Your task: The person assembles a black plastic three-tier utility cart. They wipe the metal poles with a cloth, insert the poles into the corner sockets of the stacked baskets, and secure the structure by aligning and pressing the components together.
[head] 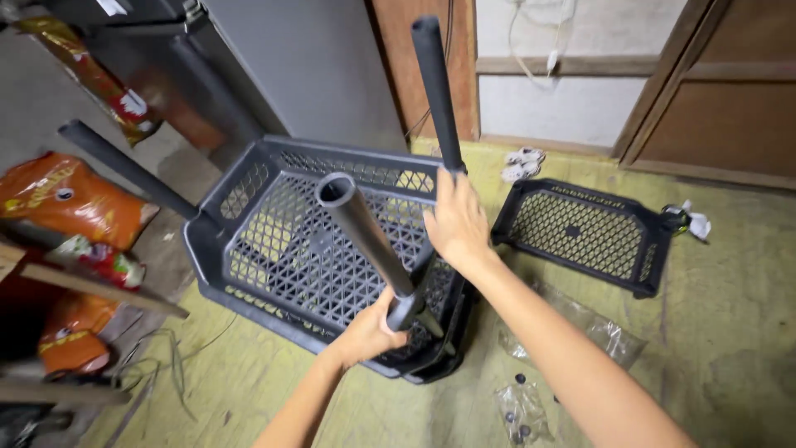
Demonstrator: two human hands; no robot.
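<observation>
The left hand [371,332] clamps the near tube [362,236], its axis running toward eleven o'clock, while the right hand [455,224] apparently grips the upright tube [436,87] pointing twelve above the tray [249,187].

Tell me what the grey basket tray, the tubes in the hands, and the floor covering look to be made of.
Basket tray: moulded plastic, matte dark grey, judging by the lattice holes and rounded rim. Tubes: hollow, matte dark grey, probably plastic, possibly coated metal. Floor covering: likely worn vinyl sheet, yellow-green, scuffed and stained. The left hand and right hand each grip one tube.
</observation>
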